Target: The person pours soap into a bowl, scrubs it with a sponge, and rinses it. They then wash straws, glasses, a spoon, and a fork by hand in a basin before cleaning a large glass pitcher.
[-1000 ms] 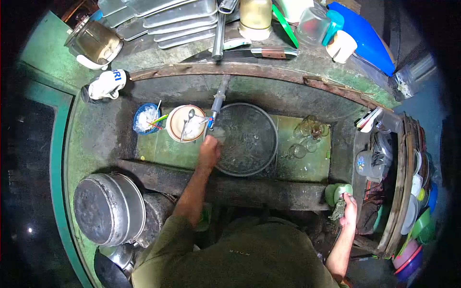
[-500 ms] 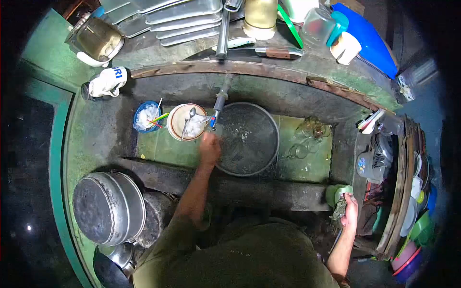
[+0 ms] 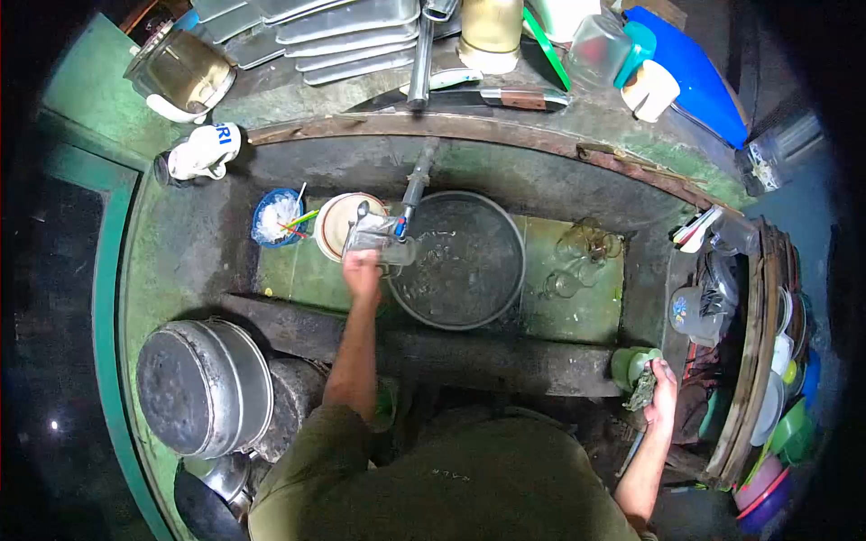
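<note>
Held a clear, see-through glass cup (image 3: 397, 252) in the left hand (image 3: 362, 273), just by the mouth of a grey pipe tap with a blue handle (image 3: 414, 191) and near the left edge of a big, round, dark basin of water (image 3: 523, 261). Had the left fingers bent around the cup; could not tell the place of each fingertip, because of blur. Seemed to need a firm but gentle grip, with wet glass likely to slip, and a little space from the hard tap, to save the cup from a knock.

Saw just left of the cup a round cream bowl with a red-brown rim (image 3: 337, 221), then a small blue bowl with white stuff inside (image 3: 260, 233). Found some clear drinking glasses (image 3: 564, 284) right of the basin, on green tiles (image 3: 577, 326).

Pinched a rough grey-green pad (image 3: 641, 389) in the right hand (image 3: 665, 392), beside a round, pale green tub (image 3: 624, 368). Could not tell about all the right fingers, with some hidden. Seemed wise to hold that pad well away from the tub's edge, to stop a tip-over.
</note>
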A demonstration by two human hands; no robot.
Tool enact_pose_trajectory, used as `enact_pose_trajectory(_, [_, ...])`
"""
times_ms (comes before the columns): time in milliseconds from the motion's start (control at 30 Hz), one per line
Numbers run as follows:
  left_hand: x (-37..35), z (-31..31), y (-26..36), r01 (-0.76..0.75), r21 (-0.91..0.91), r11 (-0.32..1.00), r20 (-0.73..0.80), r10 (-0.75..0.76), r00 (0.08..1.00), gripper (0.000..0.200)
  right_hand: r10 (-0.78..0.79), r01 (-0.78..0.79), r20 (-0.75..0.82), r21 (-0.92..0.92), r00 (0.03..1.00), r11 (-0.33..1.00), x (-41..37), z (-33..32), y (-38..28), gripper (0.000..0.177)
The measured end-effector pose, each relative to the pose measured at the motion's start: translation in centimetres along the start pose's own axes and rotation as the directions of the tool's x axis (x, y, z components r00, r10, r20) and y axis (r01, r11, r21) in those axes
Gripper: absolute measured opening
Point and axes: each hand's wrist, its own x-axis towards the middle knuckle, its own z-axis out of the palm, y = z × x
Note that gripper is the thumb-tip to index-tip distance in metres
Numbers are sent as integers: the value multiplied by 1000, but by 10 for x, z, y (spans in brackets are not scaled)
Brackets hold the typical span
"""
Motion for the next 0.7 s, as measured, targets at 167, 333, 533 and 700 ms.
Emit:
enact_pose_trajectory(167, [-11,-63,14,380,-869,316,122,-607,785,15,20,-17,45,-64,999,998,-7,-2,-5,15])
enact_pose_trajectory(333, [-17,-46,17,401,-865,301,103,-676,730,13,62,-63,60,13,996,998,7,-11,10,13])
enact_pose_trajectory(533, [-39,49,82,4,194,981,272,-57,961,8,23,-25,71,18,997,1000,-3,4,-3,17])
enact_pose_trajectory(700, [-37,72,113,100,209,973,138,-131,982,2,-29,29,-2,-53,1000,998,-14,-19,3,17])
